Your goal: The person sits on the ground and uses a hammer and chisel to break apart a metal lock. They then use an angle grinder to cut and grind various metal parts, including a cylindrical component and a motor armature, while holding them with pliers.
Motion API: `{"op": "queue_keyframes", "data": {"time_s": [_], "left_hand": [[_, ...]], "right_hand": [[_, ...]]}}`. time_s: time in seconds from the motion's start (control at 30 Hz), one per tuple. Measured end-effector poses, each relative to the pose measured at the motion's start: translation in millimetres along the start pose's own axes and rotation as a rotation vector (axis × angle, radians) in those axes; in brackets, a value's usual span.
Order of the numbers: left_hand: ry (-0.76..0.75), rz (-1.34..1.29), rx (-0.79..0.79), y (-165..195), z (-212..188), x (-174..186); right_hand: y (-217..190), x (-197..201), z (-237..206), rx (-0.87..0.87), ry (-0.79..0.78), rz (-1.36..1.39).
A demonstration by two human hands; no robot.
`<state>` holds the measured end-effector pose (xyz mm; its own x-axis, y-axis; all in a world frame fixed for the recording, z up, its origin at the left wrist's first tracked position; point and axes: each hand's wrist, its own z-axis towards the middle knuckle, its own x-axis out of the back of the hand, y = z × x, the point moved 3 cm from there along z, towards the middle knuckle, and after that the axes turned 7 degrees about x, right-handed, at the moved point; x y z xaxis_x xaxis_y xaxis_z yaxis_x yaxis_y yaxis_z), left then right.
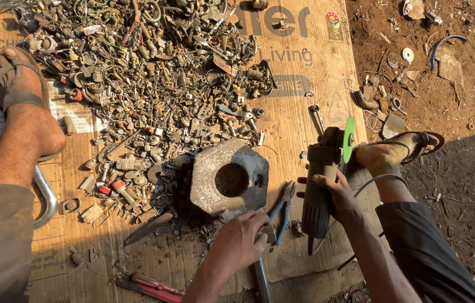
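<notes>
- Down on the flattened brown cardboard sheet (310,67) spread over the dirt, I've got both hands low in view.
- Right hand (336,193) is wrapped around the body of the dark grey angle grinder (319,185), fingers curled tight over its top; the tool stands nose-up with its green disc (349,139) edge-on near the right sandalled foot (392,151).
- Left hand (240,241) is closed in a fist on a grey metal bar (262,283) that runs toward the bottom edge; what its upper end looks like I cannot tell.
- Just above that fist lies the big rusty hexagonal steel block with a round hole (231,178), flat on the cardboard, between my two hands.
- Blue-handled pliers (283,206) lie between the block and the grinder.
- Beyond the block, a wide heap of rusty nuts, bolts and scrap bits (153,73) spreads up to the far edge.
- Left sandalled foot (21,95) rests at the heap's left side.
- Red-handled tool (147,286) lies near the bottom, left of my forearm.
</notes>
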<state>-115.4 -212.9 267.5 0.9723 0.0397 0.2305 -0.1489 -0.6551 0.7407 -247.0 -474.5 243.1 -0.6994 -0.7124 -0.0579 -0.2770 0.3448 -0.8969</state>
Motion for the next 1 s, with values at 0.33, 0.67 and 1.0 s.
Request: {"op": "queue_keyframes", "data": {"time_s": [0.33, 0.67, 1.0], "left_hand": [[-0.063, -0.606, -0.178, 34, -34, -116], [-0.384, -0.761, -0.297, -32, -14, -145], [-0.527, -1.271, -0.191, -44, -3, -176]], "right_hand": [[-4, -37, -153, 0.081, 0.178, 0.308], [44, -43, -137, 0.110, 0.069, 0.623], [38, -33, -128, 0.143, 0.095, 0.714]]}}
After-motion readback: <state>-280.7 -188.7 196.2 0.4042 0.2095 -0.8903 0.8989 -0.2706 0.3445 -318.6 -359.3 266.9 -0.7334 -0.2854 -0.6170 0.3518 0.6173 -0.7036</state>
